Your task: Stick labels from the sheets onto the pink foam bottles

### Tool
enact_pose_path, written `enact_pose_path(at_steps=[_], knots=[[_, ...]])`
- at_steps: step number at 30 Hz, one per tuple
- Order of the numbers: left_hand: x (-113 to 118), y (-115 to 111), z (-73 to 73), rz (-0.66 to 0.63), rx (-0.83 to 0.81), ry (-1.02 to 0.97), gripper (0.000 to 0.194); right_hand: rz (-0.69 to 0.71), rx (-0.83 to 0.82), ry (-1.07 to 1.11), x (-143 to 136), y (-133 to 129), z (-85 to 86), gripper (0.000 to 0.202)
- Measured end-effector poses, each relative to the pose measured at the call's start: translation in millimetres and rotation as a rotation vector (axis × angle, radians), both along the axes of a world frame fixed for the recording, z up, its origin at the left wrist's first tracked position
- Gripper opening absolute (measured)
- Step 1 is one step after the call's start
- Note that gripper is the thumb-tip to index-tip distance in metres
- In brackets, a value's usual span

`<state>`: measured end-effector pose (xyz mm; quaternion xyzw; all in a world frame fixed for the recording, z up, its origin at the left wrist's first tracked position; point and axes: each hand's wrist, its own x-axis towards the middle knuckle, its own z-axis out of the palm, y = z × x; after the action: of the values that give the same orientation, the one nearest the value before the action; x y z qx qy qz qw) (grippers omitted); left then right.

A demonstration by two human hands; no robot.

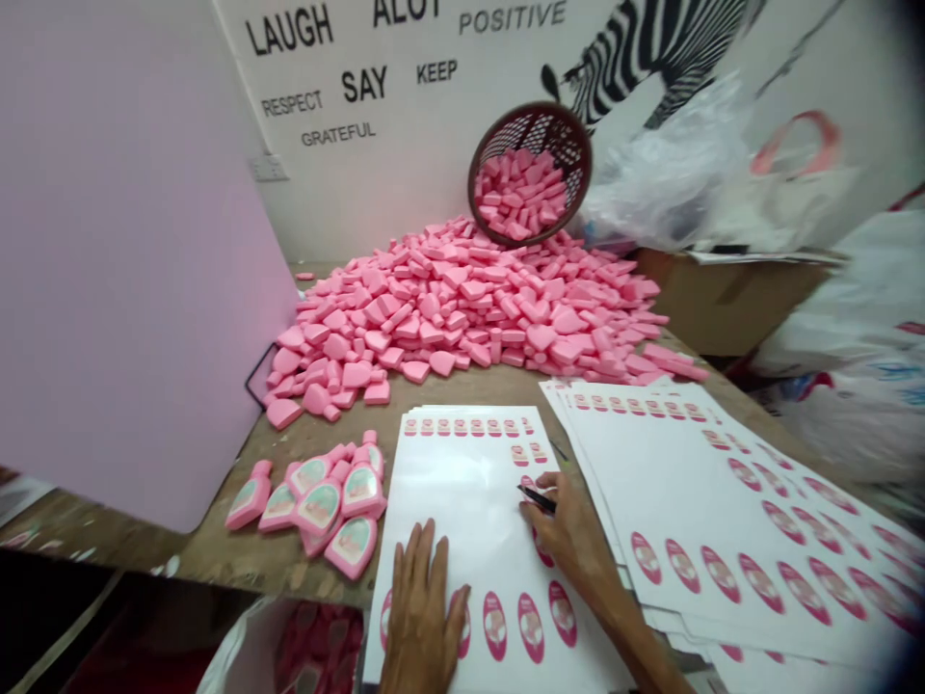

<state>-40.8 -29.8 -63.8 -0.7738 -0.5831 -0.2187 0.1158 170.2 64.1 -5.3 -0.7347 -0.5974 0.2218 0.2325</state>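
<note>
In the head view, a sheet of labels (462, 501) lies on the table in front of me, printed with small pink labels along its top, right side and bottom. My left hand (421, 617) rests flat on its lower left, fingers stretched out over some oval labels. My right hand (570, 530) grips a slim black pointed tool (539, 498), like a pen; its exact kind is unclear. The tool's tip is at an oval label near the sheet's right edge. Left of the sheet sits a small cluster of pink bottles (318, 506) bearing oval labels.
Unlabelled pink bottles form a large heap (462, 299) behind, below a tipped brown basket (531, 173). More label sheets (686, 482) overlap at right. A pink panel (130, 241) stands left. A bag of bottles (318, 646) is below the table edge; a cardboard box (729, 299) stands back right.
</note>
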Motion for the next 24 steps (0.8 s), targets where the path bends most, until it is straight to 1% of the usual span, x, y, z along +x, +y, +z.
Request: enact_pose_path(at_steps=[3, 6, 8, 11, 13, 14, 16, 18, 20, 22, 24], knots=[[-7.2, 5.1, -2.9, -0.020, 0.063, 0.090, 0.047, -0.044, -0.064, -0.114, 1.1, 0.4, 7.1, 0.036], [-13.3, 10.3, -4.6, -0.041, 0.089, 0.193, 0.043, -0.020, -0.124, -0.220, 4.2, 3.2, 14.4, 0.034], [-16.4, 13.2, -3.8, -0.070, 0.082, 0.243, 0.042, -0.002, -0.135, -0.259, 3.8, 3.4, 16.0, 0.030], [-17.1, 16.4, 1.9, -0.107, 0.042, 0.239, 0.042, -0.016, -0.072, -0.274, -2.2, 0.4, 13.7, 0.023], [-14.3, 16.6, 9.9, -0.167, -0.038, 0.139, 0.040, -0.049, 0.003, -0.248, -7.4, -1.9, 11.3, 0.017], [-12.5, 16.0, 15.6, -0.214, -0.109, 0.023, 0.037, -0.066, 0.033, -0.215, -9.3, -2.7, 10.5, 0.017], [-10.7, 14.7, 30.6, -0.305, -0.289, -0.278, 0.030, -0.083, 0.063, -0.133, -10.3, -2.9, 10.0, 0.020], [-13.7, 16.5, 50.5, -0.340, -0.422, -0.531, 0.031, -0.072, 0.062, -0.052, -7.2, -1.5, 11.0, 0.022], [-21.2, 26.3, 73.9, -0.330, -0.460, -0.641, 0.039, -0.044, 0.047, 0.001, -1.3, 0.8, 13.0, 0.018], [-28.4, 44.6, 97.4, -0.319, -0.449, -0.690, 0.047, -0.027, 0.030, 0.010, 4.5, 3.5, 14.6, 0.018], [-29.8, 65.4, 115.0, -0.281, -0.476, -0.787, 0.053, -0.033, 0.008, -0.046, 7.8, 6.0, 14.4, 0.020]])
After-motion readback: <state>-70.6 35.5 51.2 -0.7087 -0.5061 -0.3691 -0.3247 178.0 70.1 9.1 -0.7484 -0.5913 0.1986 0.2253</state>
